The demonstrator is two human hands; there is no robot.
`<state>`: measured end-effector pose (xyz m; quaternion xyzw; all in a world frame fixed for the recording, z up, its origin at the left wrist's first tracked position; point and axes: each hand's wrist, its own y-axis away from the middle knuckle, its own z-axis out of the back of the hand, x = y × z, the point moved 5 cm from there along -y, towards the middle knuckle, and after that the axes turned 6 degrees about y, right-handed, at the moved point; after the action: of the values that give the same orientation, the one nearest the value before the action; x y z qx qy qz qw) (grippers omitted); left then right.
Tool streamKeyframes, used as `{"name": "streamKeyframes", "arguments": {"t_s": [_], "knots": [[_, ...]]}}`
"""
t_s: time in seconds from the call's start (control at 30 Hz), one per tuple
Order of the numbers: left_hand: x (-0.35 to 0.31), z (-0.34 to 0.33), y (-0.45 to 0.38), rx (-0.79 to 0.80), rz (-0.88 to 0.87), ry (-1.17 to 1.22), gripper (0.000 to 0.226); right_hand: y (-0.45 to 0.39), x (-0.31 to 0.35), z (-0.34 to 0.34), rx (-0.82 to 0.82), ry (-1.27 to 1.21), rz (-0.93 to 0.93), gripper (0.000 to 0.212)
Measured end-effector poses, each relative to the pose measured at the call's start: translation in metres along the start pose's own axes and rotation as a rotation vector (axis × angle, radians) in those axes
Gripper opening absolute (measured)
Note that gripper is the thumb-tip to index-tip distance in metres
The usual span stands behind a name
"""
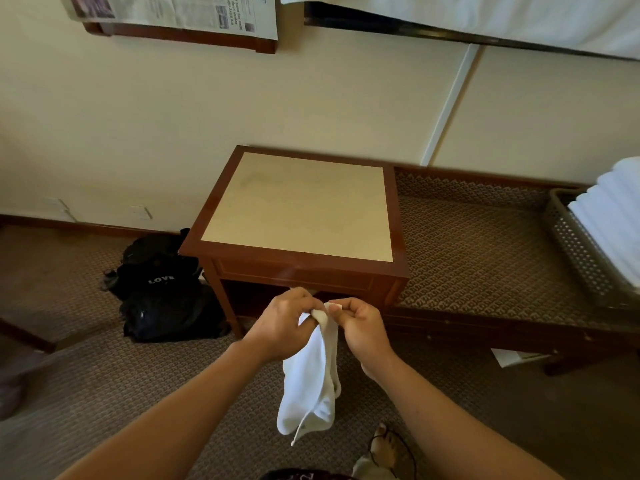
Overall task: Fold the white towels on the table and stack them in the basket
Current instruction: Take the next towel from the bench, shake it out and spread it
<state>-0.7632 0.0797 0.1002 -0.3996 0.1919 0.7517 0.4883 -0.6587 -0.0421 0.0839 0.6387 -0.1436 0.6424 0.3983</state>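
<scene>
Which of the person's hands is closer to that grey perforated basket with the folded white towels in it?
The right hand. It grips the hanging white towel on the side facing the grey perforated plastic basket, which sits far off to the right. The left hand holds the same towel, farther away.

Both your forearms reach forward, bare, converging at centre. Your left hand (pixel 282 320) and right hand (pixel 360 322) sit just beside each other at the same height, fingers curled, each pinching the top edge of the towel (pixel 310 382).
</scene>
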Motion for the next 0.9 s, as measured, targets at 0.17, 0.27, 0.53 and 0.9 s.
{"name": "streamKeyframes", "arguments": {"t_s": [0.17, 0.27, 0.53, 0.9], "knots": [[-0.004, -0.003, -0.001, 0.078, -0.018, -0.018, 0.014, 0.004, -0.001, -0.001, -0.004, 0.025, 0.025, 0.015], [0.000, -0.003, -0.001, 0.018, 0.066, 0.077, 0.011, 0.005, 0.002, 0.003, -0.025, 0.061, 0.057, 0.010], [-0.001, 0.003, -0.002, -0.088, 0.140, 0.157, 0.018, 0.007, 0.013, 0.005, 0.211, 0.059, 0.004, 0.024], [0.001, -0.003, 0.010, -0.117, 0.041, 0.127, 0.011, 0.014, 0.007, -0.005, 0.274, 0.011, 0.022, 0.020]]}}
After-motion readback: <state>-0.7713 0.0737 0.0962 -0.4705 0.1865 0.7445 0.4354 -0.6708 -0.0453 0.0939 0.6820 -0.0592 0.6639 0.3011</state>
